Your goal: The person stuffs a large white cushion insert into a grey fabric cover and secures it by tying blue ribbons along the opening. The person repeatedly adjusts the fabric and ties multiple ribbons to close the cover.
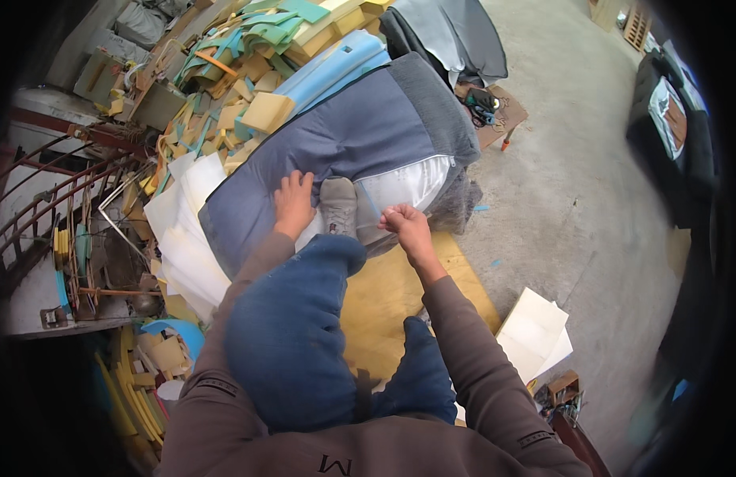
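A large cushion (pixel 360 123) in a blue-grey fabric cover with a darker grey end lies in front of me. Along its near side the cover gapes, and white filling or lining (pixel 411 183) shows between the edges; a zip seems to run along the gap. My left hand (pixel 295 205) rests on the cover with its fingers spread. At the near edge of the gap, my right hand (pixel 406 226) is closed in a pinch; whatever sits between its fingertips is too small to make out. My grey shoe (pixel 338 203) presses on the cushion between both hands.
Yellow, green and blue foam offcuts (pixel 256 95) pile up behind the cushion. A small stool (pixel 503 119) holding scissors stands at the far right. White sheets (pixel 189 222) lie to the left, pale foam blocks (pixel 535 330) on the right floor. Beneath me is a yellow board (pixel 384 294).
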Action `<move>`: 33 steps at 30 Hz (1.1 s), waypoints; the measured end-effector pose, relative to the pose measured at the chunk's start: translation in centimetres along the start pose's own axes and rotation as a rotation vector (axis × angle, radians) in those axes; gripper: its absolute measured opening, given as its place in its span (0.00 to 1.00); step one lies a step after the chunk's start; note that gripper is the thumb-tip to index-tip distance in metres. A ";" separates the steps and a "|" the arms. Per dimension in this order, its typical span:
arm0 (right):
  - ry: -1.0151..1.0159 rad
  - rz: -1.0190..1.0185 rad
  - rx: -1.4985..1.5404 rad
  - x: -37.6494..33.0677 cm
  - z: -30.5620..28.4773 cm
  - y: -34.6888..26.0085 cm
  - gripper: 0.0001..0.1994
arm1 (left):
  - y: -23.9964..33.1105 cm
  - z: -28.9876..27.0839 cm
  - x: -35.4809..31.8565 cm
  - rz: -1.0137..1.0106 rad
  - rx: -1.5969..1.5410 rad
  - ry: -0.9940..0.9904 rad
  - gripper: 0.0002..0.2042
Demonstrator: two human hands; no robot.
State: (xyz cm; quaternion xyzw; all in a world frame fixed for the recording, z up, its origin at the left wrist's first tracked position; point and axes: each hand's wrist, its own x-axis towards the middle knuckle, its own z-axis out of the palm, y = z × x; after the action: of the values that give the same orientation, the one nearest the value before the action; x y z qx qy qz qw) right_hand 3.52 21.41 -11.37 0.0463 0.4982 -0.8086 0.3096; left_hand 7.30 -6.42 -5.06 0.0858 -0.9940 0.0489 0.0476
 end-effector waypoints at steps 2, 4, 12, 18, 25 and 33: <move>0.004 -0.002 -0.027 -0.3 -0.2 -0.8 0.08 | 1.2 1.2 -0.5 -0.090 0.158 0.016 0.13; 0.001 -0.007 -0.050 -0.6 -0.4 -1.2 0.08 | 0.7 1.8 0.6 -0.090 0.191 -0.010 0.13; -0.055 -0.064 0.090 -1.1 1.3 0.4 0.07 | -4.2 -0.4 2.6 -0.299 -0.354 0.167 0.12; -0.052 -0.054 0.071 -1.7 3.4 3.0 0.06 | -1.9 -3.8 -1.2 -0.125 -0.213 0.095 0.13; -0.078 -0.004 0.206 -5.5 3.8 3.5 0.06 | -1.2 -8.1 -3.0 -0.096 -0.147 -0.145 0.10; -0.060 -0.045 0.263 -5.2 3.6 -2.5 0.07 | -0.5 -7.4 -2.0 -0.130 -0.175 -0.152 0.10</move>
State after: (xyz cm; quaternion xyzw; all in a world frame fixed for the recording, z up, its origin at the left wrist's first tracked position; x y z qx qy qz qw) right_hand 7.18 21.57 -5.59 0.0510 0.3794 -0.8747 0.2972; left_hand 10.03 -5.80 2.12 0.1492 -0.9875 -0.0476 -0.0177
